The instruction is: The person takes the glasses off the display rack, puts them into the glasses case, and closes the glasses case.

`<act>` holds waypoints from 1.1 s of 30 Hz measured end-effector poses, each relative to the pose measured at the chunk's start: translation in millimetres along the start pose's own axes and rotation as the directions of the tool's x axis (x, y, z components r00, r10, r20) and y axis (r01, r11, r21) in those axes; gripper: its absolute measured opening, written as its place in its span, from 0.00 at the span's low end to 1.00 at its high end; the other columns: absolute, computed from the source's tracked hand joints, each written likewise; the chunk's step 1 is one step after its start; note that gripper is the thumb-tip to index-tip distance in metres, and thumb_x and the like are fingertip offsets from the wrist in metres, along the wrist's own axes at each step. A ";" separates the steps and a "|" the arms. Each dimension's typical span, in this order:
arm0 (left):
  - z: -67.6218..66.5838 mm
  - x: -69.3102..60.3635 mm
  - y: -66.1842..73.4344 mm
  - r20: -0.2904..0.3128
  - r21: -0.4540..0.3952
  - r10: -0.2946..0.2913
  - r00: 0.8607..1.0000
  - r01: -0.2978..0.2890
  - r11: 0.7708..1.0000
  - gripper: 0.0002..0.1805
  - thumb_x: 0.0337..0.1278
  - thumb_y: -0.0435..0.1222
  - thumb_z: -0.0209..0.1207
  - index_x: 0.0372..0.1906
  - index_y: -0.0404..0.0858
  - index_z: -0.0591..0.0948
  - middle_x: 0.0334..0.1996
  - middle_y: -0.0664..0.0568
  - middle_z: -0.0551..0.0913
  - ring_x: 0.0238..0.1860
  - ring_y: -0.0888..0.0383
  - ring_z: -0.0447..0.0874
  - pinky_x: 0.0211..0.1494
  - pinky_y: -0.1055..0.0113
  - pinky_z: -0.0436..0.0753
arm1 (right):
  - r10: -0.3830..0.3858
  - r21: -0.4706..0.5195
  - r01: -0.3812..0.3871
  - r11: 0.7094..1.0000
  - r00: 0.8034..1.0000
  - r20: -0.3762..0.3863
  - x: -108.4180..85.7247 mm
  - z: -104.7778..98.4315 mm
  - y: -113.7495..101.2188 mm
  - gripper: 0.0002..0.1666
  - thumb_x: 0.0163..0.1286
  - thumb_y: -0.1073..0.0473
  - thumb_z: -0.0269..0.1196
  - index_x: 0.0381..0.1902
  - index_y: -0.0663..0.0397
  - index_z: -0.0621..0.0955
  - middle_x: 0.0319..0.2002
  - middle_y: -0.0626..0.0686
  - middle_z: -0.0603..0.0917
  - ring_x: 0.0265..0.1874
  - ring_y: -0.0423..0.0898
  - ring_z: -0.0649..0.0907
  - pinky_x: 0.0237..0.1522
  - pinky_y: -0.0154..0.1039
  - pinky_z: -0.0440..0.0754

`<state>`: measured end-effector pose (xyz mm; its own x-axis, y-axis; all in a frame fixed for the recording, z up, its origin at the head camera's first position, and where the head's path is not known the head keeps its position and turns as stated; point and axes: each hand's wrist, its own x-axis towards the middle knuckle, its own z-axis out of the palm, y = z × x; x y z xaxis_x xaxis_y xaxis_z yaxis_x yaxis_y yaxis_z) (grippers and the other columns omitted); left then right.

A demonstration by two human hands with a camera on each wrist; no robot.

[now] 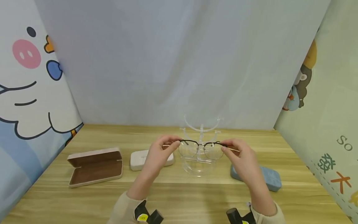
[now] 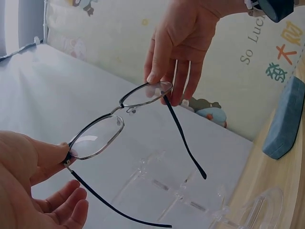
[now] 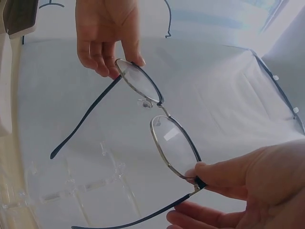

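Note:
A pair of eyeglasses (image 1: 213, 150) with a dark upper rim and thin metal lower rims is held up between both hands, its temples unfolded. My left hand (image 1: 159, 152) pinches one end of the frame by the hinge; my right hand (image 1: 242, 158) pinches the opposite end the same way. Both wrist views show the dark temples (image 2: 183, 136) reaching away from the lenses (image 3: 175, 145). Just behind the glasses in the head view stands a clear glasses stand (image 1: 193, 171) with several curved arms.
At the left lies an open glasses case (image 1: 96, 180) with brown lining. A closed white case (image 1: 137, 161) sits partly behind my left forearm. On the right, a blue case (image 1: 271, 178) is partly covered by my right hand. A grey-white cloth (image 1: 134, 62) hangs behind the wooden table (image 1: 179, 199).

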<state>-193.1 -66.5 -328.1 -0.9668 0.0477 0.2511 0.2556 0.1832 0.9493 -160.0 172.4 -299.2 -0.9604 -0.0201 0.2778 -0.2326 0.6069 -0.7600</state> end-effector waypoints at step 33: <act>-13.9 -17.3 34.0 0.010 -0.104 0.058 0.998 -0.056 0.993 0.09 0.56 0.34 0.58 0.42 0.38 0.82 0.40 0.48 0.79 0.39 0.57 0.77 0.45 0.70 0.77 | -0.097 0.116 0.106 0.988 0.992 -0.087 -14.6 -8.0 -22.2 0.13 0.65 0.56 0.58 0.45 0.55 0.80 0.42 0.51 0.81 0.38 0.32 0.79 0.41 0.22 0.76</act>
<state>-167.6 -74.8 -297.6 -0.9504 0.0676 0.3035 0.3083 0.0774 0.9481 -139.6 165.5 -281.6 -0.9165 -0.0095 0.3999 -0.3496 0.5048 -0.7893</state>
